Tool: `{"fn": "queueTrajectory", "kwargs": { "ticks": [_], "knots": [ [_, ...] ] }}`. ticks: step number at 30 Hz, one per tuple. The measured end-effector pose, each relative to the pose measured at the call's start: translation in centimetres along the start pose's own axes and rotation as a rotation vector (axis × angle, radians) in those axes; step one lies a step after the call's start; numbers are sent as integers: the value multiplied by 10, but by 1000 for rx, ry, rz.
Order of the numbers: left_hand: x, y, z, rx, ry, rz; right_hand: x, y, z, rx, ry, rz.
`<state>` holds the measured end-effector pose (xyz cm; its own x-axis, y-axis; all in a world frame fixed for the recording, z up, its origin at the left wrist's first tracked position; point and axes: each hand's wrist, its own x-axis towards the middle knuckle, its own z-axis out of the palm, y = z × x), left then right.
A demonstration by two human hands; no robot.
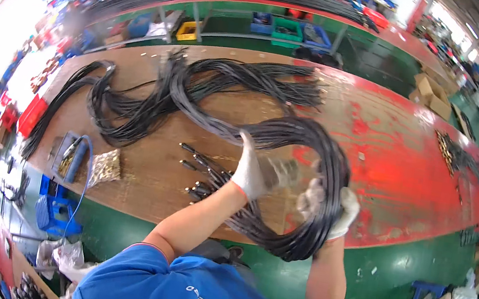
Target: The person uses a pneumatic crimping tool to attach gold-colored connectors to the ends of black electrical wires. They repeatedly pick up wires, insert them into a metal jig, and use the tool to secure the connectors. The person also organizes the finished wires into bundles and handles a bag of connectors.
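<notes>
A thick bundle of black cables [335,170] curves in a large loop over the near edge of the table. My right hand [346,214], in a white glove, wraps round the loop's right side, its fingers showing inside the loop. Inside the loop's left part, my gloved left hand [252,170] has its thumb raised and apart from the fingers, which are blurred by motion. The thumb tip is by the upper run of cables. Black cable ends with metal-tipped connectors [200,187] lie left of my left wrist.
More black cables [133,112] spread over the brown-and-red table [398,167]. At its left stand a tray with a blue tool [71,161] and a bag of small metal parts [105,168]. Connectors [449,153] lie far right. A blue stool [56,215] stands below.
</notes>
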<state>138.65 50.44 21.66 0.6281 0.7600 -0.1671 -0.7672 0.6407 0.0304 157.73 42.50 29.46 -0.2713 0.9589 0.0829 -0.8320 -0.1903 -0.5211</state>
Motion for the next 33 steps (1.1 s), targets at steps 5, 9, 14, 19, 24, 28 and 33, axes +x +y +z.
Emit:
{"fn": "queueTrajectory", "kwargs": {
  "ticks": [5, 9, 14, 19, 24, 28, 33],
  "knots": [
    [105, -23, 4, 39, -6, 257, -39, -33, -30, 45, 20, 193],
    [143, -47, 10, 146, 209, 605, -75, -85, -29, -72, -22, 265],
    [222, -20, 29, 429, -238, 482, -88, -147, -50, -71, -103, 371],
    [306, -1, 114, 310, -459, 535, -76, -196, -94, -147, -272, 232],
    [358, -53, 254, -34, -616, -82, -89, -284, -108, -219, -435, 104],
    [409, -127, 342, 528, -611, 605, -87, -333, -170, -474, -508, 101],
    [457, -238, 430, 1068, -701, 609, -131, -424, -249, -1056, -66, -154]
  ]
}}
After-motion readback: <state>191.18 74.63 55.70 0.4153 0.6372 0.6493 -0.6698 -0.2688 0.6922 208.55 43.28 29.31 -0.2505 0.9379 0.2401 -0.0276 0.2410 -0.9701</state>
